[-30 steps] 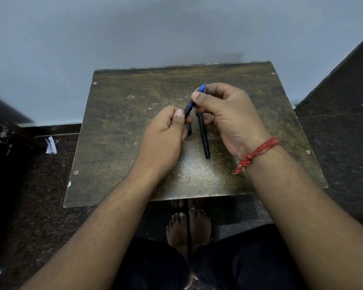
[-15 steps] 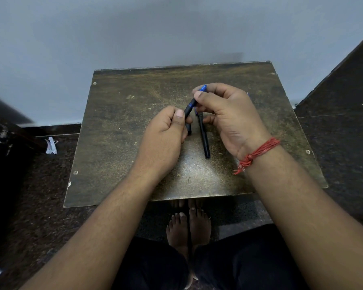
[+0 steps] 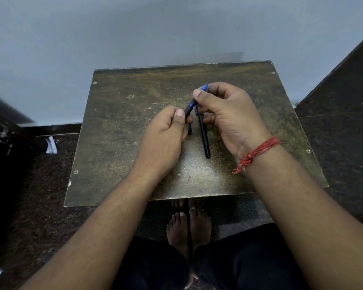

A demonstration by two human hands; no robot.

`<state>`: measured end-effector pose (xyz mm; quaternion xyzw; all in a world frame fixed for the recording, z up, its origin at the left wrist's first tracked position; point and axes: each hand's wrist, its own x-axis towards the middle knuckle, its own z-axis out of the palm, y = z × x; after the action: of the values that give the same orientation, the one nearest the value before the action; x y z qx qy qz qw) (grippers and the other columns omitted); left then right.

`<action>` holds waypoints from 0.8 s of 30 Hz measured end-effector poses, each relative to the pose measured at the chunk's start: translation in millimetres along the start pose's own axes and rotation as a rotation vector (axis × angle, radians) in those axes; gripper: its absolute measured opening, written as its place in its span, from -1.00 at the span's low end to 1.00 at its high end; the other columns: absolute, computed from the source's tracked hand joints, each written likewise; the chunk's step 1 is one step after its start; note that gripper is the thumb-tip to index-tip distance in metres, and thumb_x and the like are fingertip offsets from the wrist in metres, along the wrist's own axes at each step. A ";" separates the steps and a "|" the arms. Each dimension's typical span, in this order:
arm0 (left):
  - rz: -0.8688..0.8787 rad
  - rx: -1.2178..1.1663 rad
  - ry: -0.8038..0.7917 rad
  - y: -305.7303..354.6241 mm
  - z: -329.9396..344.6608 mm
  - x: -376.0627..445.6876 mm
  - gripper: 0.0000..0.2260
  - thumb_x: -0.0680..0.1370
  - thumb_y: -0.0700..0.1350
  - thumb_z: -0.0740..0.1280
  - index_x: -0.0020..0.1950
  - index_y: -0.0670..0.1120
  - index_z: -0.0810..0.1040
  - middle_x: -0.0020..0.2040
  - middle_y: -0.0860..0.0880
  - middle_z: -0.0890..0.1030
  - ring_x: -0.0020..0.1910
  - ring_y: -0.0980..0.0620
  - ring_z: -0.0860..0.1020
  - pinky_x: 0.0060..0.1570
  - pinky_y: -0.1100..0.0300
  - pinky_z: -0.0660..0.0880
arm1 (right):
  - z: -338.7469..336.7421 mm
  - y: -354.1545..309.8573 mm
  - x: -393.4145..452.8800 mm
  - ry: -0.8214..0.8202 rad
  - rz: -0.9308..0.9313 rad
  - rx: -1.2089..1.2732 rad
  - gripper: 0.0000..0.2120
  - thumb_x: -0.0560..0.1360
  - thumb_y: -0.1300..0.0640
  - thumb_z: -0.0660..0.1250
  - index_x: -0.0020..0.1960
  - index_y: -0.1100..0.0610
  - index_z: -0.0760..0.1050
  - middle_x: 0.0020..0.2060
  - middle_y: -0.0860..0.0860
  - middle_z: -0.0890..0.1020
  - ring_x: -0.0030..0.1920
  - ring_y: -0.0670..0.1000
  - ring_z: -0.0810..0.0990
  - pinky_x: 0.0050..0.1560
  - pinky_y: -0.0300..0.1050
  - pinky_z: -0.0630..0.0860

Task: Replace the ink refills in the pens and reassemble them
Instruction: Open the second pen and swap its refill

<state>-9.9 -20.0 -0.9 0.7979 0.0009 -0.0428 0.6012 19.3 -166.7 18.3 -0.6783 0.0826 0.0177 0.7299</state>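
Note:
Over the middle of a worn brown table (image 3: 122, 126), both hands hold one dark pen with a blue tip (image 3: 189, 108), tilted up to the right. My left hand (image 3: 166, 135) grips its lower barrel in a fist, thumb on top. My right hand (image 3: 228, 114) pinches the blue upper end between thumb and fingers. A second black pen (image 3: 204, 137) lies flat on the table between the hands, pointing toward me. A small purple bit (image 3: 249, 94) peeks out behind my right hand; I cannot tell what it is.
The table stands against a pale wall (image 3: 155, 28). Dark speckled floor (image 3: 29, 185) surrounds it. A white scrap (image 3: 51, 145) lies on the floor at left beside dark objects. My bare feet (image 3: 188, 227) rest under the table's near edge.
Almost nothing has moved. My right thumb and fingers shifted slightly on the pen's blue end; the pen on the table stayed put.

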 end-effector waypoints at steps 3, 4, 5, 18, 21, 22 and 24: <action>0.003 0.000 0.002 0.6 0.7 -0.5 -0.69 0.74 -0.02 0.13 0.01 -0.15 0.56 -0.40 0.11 0.44 -0.48 0.18 0.32 -0.45 0.25 0.27 | 0.2 -4.1 -1.3 -0.005 0.009 0.057 -0.87 0.52 0.29 0.35 -0.06 0.13 0.65 -0.19 0.03 0.67 -0.13 0.04 0.57 -0.17 -0.12 0.47; 0.005 -0.003 -0.001 1.0 1.1 -0.8 -0.69 0.74 -0.02 0.13 0.00 -0.14 0.57 -0.40 0.11 0.44 -0.49 0.19 0.32 -0.45 0.26 0.27 | 0.4 -5.5 -1.8 -0.005 0.013 0.086 -0.83 0.51 0.33 0.31 -0.04 0.15 0.65 -0.18 0.05 0.68 -0.12 0.05 0.57 -0.17 -0.13 0.47; 0.007 -0.007 -0.003 1.3 1.6 -1.0 -0.70 0.74 -0.02 0.13 -0.01 -0.13 0.57 -0.41 0.11 0.44 -0.49 0.19 0.32 -0.46 0.27 0.27 | 0.6 -6.9 -2.2 -0.006 0.017 0.116 -0.80 0.51 0.37 0.28 -0.02 0.17 0.64 -0.16 0.07 0.70 -0.11 0.06 0.58 -0.17 -0.14 0.48; 0.002 -0.012 0.000 3.2 1.0 -1.1 -0.69 0.75 -0.04 0.12 0.01 -0.17 0.56 -0.40 0.10 0.44 -0.50 0.20 0.31 -0.47 0.28 0.26 | -0.9 -3.2 -1.3 0.018 -0.014 -0.001 -0.95 0.50 0.18 0.46 -0.06 0.11 0.60 -0.18 0.05 0.64 -0.14 0.02 0.58 -0.20 -0.14 0.52; 0.001 -0.022 -0.005 3.3 1.6 -1.7 -0.70 0.75 -0.03 0.12 -0.01 -0.12 0.57 -0.41 0.10 0.44 -0.51 0.20 0.31 -0.48 0.29 0.25 | -1.5 -6.4 -1.9 0.027 -0.013 0.069 -0.92 0.53 0.27 0.38 -0.03 0.13 0.62 -0.15 0.06 0.65 -0.13 0.02 0.58 -0.22 -0.18 0.50; 0.002 -0.019 -0.007 3.0 1.7 -1.7 -0.70 0.75 -0.03 0.12 -0.02 -0.10 0.57 -0.41 0.10 0.44 -0.51 0.20 0.31 -0.47 0.29 0.26 | -1.7 -7.4 -2.2 0.032 -0.007 0.101 -0.90 0.54 0.29 0.36 -0.01 0.15 0.62 -0.13 0.08 0.66 -0.12 0.03 0.58 -0.23 -0.19 0.50; 0.005 -0.010 -0.014 2.4 1.8 -1.7 -0.70 0.74 -0.02 0.12 -0.03 -0.06 0.58 -0.40 0.10 0.45 -0.50 0.20 0.32 -0.46 0.28 0.27 | -2.4 -9.2 -2.8 0.043 -0.007 0.149 -0.87 0.54 0.33 0.33 0.01 0.18 0.61 -0.12 0.10 0.68 -0.12 0.03 0.59 -0.24 -0.20 0.51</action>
<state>-11.6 -22.2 1.0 0.7947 -0.0048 -0.0469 0.6052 17.6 -169.6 27.6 -0.6228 0.0973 -0.0055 0.7763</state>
